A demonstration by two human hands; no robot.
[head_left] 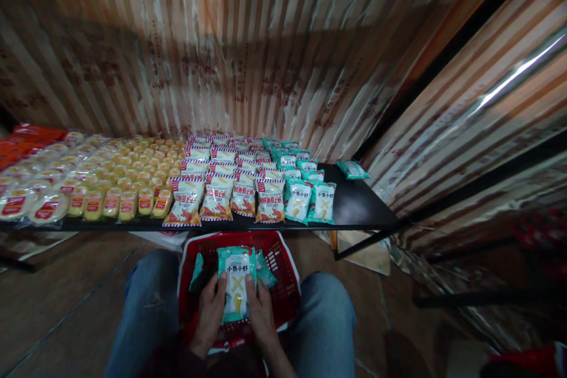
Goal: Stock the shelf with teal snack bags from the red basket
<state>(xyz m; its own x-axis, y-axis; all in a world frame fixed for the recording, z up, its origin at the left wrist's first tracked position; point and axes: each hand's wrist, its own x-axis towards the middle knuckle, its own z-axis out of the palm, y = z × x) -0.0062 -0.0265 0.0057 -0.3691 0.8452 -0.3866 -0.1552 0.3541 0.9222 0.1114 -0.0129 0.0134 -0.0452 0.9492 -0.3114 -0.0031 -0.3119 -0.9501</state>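
Between my two hands is a teal and white snack bag, upright with its printed front towards me. My left hand grips its left edge, thumb on the front. The right edge is held by my right hand in the same way. Below and around the bag is a red plastic basket between my knees. Inside it lie more teal bags, partly hidden behind the held one. On the black shelf ahead, similar teal bags stand in rows at the right end of the goods.
White and orange snack bags fill the shelf's middle. Yellow packaged cakes and round white packages are on the left. One teal bag lies apart at the right end of the black shelf. A dark post rises at the right.
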